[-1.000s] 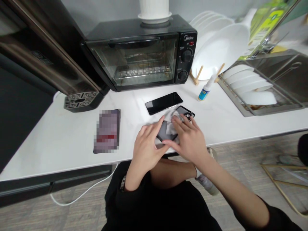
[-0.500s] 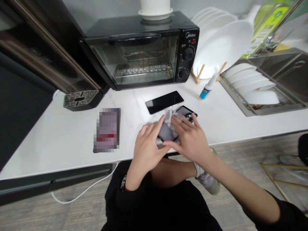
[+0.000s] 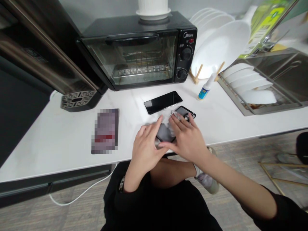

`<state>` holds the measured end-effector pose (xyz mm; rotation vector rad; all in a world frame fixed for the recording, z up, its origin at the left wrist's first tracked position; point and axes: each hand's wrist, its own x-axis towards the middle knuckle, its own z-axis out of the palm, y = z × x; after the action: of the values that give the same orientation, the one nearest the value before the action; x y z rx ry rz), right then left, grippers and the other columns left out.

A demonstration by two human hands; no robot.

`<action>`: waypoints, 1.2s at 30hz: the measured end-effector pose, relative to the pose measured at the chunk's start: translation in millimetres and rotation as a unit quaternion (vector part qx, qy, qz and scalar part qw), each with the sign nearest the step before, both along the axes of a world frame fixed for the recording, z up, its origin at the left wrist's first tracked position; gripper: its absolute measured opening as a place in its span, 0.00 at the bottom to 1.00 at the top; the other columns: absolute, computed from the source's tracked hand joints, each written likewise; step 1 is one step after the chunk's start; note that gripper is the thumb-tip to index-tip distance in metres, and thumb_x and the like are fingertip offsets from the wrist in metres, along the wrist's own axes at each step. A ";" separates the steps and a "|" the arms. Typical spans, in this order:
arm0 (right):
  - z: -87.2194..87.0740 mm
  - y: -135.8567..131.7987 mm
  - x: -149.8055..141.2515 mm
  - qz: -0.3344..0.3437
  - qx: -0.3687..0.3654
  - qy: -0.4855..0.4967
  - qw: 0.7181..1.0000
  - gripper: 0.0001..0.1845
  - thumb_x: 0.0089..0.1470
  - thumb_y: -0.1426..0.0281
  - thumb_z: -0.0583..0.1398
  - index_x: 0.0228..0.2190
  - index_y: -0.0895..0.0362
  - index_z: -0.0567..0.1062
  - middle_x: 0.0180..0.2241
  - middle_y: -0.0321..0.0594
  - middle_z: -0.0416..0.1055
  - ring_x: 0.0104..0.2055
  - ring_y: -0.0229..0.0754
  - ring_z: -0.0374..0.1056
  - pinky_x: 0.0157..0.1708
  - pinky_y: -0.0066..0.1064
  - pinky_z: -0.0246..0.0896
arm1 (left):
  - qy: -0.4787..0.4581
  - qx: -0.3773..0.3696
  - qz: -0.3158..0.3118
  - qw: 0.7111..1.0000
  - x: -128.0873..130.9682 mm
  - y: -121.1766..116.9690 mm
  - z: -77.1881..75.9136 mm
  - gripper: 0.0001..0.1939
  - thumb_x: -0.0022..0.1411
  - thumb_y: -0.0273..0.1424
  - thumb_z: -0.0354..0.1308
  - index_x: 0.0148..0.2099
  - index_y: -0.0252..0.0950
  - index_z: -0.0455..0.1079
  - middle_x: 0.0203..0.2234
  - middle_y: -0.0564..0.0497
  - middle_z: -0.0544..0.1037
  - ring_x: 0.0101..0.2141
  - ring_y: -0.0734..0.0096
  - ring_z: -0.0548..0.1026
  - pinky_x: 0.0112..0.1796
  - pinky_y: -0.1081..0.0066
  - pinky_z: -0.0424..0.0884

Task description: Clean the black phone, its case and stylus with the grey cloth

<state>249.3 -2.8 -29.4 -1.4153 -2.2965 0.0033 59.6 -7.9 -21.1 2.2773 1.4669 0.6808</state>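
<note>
A black smartphone [image 3: 185, 113] lies under my hands on the white counter [image 3: 60, 141], with its camera end showing at the upper right. A crumpled white cloth [image 3: 173, 118] covers part of it. My left hand [image 3: 146, 149] presses its fingertips onto the phone's lower part, where a grey surface [image 3: 165, 133] shows. My right hand [image 3: 185, 138] has its fingers on the cloth over the phone. A second black smartphone [image 3: 163, 102] lies face up just beyond, apart from my fingers.
A black Midea toaster oven [image 3: 130, 54] stands behind the phones. A small white bottle with a blue label [image 3: 204, 90] stands to the right, beside a metal rack of white plates [image 3: 255, 89]. A pixelated flat item [image 3: 105, 131] lies left of my hands.
The view has shifted slightly, and my hands have drawn a little closer together over the phone. The cloth is bunched slightly differently. The other objects on the counter have not moved.
</note>
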 end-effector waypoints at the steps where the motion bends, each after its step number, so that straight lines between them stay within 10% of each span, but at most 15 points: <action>1: -0.6 -9.5 -10.6 0.038 -0.004 0.011 0.999 0.57 0.59 0.33 0.50 0.62 0.73 0.70 0.63 0.64 0.70 0.69 0.65 0.63 0.72 0.62 0.47 | 0.001 -0.001 -0.001 1.000 -0.2 0.2 -0.1 0.47 0.64 0.36 0.65 0.78 0.43 0.47 0.62 0.47 0.73 0.54 0.54 0.69 0.58 0.57 0.67; 8: 6.0 -32.1 8.9 0.118 -0.074 0.044 0.989 0.42 0.65 0.39 0.50 0.62 0.58 0.72 0.63 0.47 0.73 0.68 0.53 0.67 0.73 0.60 0.47 | 0.004 -0.024 0.024 0.999 0.8 -1.1 1.7 0.51 0.60 0.37 0.70 0.78 0.44 0.47 0.61 0.48 0.74 0.55 0.55 0.68 0.59 0.58 0.67; 14: 4.2 7.4 57.9 -0.020 0.014 -0.033 0.999 0.38 0.69 0.45 0.50 0.63 0.61 0.71 0.64 0.52 0.71 0.67 0.61 0.67 0.71 0.65 0.48 | 0.013 -0.005 0.024 1.000 2.2 -1.0 0.7 0.50 0.62 0.44 0.69 0.78 0.45 0.48 0.60 0.48 0.75 0.54 0.54 0.69 0.58 0.55 0.66; 22: -4.0 -21.1 -12.9 0.115 -0.018 0.022 0.993 0.51 0.61 0.35 0.52 0.62 0.66 0.71 0.64 0.52 0.71 0.73 0.60 0.58 0.75 0.59 0.42 | 0.018 -0.009 0.025 1.000 0.7 0.7 0.3 0.50 0.60 0.31 0.68 0.77 0.39 0.48 0.60 0.46 0.75 0.53 0.54 0.69 0.57 0.58 0.68; 31: -1.2 13.1 38.4 -0.030 0.002 -0.037 0.999 0.46 0.67 0.41 0.50 0.66 0.66 0.66 0.68 0.54 0.64 0.71 0.64 0.60 0.70 0.64 0.50 | 0.003 -0.010 0.039 0.999 3.3 0.4 -1.0 0.54 0.59 0.44 0.72 0.78 0.44 0.45 0.63 0.48 0.74 0.55 0.52 0.69 0.59 0.54 0.67; 36: -2.7 -21.5 -2.6 0.091 -0.017 0.021 0.995 0.58 0.56 0.31 0.52 0.62 0.70 0.70 0.66 0.60 0.67 0.71 0.61 0.61 0.72 0.58 0.50 | 0.005 -0.013 0.038 0.999 1.7 0.3 -0.8 0.49 0.62 0.33 0.67 0.78 0.40 0.46 0.61 0.46 0.75 0.54 0.53 0.69 0.58 0.57 0.68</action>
<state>246.6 -24.3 -32.2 -1.2054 -2.3924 0.1280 61.3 -7.6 -22.0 2.2180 1.5651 0.6675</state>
